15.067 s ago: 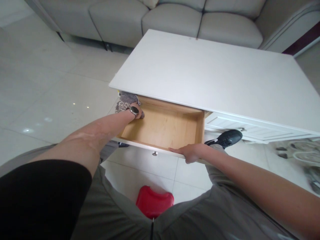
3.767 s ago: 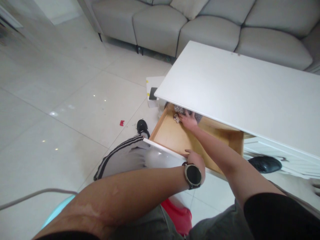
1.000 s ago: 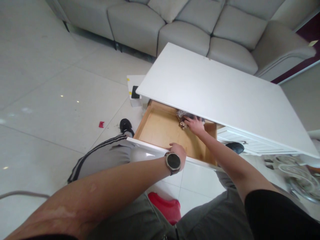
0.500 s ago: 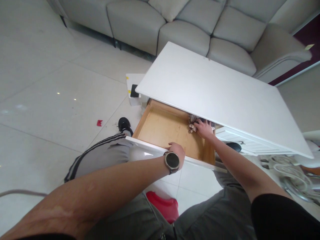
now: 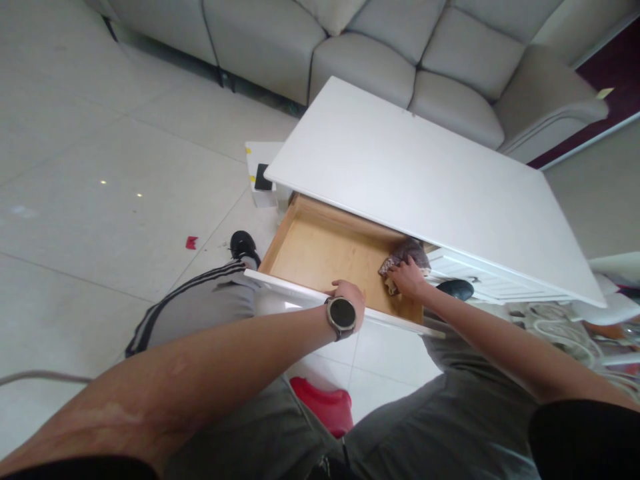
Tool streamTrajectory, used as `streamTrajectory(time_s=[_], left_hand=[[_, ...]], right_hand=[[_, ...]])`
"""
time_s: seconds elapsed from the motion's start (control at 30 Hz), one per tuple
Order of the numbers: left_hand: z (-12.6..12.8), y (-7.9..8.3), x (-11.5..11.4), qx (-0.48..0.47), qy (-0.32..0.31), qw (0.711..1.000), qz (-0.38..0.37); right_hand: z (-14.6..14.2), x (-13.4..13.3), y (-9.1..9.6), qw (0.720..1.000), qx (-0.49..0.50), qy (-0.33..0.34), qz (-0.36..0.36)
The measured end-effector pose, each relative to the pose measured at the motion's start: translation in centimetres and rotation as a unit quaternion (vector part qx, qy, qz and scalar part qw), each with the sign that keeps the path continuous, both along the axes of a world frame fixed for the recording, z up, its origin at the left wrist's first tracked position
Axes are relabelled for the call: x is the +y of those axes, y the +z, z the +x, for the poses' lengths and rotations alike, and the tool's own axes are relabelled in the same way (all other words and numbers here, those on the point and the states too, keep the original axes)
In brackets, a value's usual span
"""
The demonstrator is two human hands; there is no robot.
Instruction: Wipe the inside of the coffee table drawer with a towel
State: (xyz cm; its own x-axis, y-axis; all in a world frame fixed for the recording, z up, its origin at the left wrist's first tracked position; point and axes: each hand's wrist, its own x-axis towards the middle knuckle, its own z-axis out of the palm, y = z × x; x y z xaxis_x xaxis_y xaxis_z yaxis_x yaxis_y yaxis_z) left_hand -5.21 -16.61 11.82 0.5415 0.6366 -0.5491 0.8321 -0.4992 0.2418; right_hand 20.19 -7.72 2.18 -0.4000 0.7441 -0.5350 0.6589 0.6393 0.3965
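Note:
A wooden drawer (image 5: 320, 250) stands pulled out from a white coffee table (image 5: 400, 153). My left hand (image 5: 351, 298), with a watch on its wrist, is closed over the top edge of the drawer's white front. In the drawer's right end, my right hand (image 5: 411, 277) presses on a bunched patterned cloth (image 5: 409, 252), brownish with pale spots. Its fingers are bent over the cloth against the drawer floor, and the fingertips are partly lost in the folds.
Beyond the table stands a grey sofa (image 5: 365, 67). At the table's left end is a white box (image 5: 264, 199) with a black flat object (image 5: 263, 177) on it. A red stool (image 5: 325, 407) shows between my legs. Cables (image 5: 555, 327) lie at the right.
My right hand has drawn the cloth toward me, away from the drawer's back, and more of it shows. The left hand keeps its place on the drawer front. The view has shifted slightly.

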Motion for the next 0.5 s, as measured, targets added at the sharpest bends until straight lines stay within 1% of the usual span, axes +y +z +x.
streamTrajectory(time_s=[0.1, 0.17, 0.2, 0.3, 0.37, 0.43, 0.5], left_hand=[[0.0, -0.1, -0.2, -0.012, 0.016, 1.0, 0.018], [0.0, -0.2, -0.2, -0.002, 0.015, 1.0, 0.024], [0.0, -0.2, -0.3, 0.002, 0.009, 1.0, 0.024], [0.0, -0.4, -0.3, -0.003, -0.017, 0.999, 0.027], [-0.1, -0.5, -0.3, 0.0, -0.026, 0.999, 0.031], [-0.1, -0.7, -0.3, 0.004, -0.024, 0.999, 0.033], [-0.1, -0.8, -0.3, -0.001, -0.022, 0.999, 0.03]], right_hand=[[0.0, 0.9, 0.0, 0.999, 0.001, -0.002, 0.048], [0.1, 1.8, 0.1, 0.997, -0.008, -0.02, 0.076], [0.1, 2.2, 0.1, 0.996, -0.016, -0.034, 0.079], [-0.5, 3.2, -0.1, 0.995, -0.04, -0.072, 0.051], [-1.2, 3.5, -0.3, 0.995, -0.049, -0.085, 0.025], [-1.9, 3.3, -0.5, 0.994, -0.055, -0.093, -0.005], [-2.6, 2.4, -0.6, 0.993, -0.062, -0.091, -0.047]])
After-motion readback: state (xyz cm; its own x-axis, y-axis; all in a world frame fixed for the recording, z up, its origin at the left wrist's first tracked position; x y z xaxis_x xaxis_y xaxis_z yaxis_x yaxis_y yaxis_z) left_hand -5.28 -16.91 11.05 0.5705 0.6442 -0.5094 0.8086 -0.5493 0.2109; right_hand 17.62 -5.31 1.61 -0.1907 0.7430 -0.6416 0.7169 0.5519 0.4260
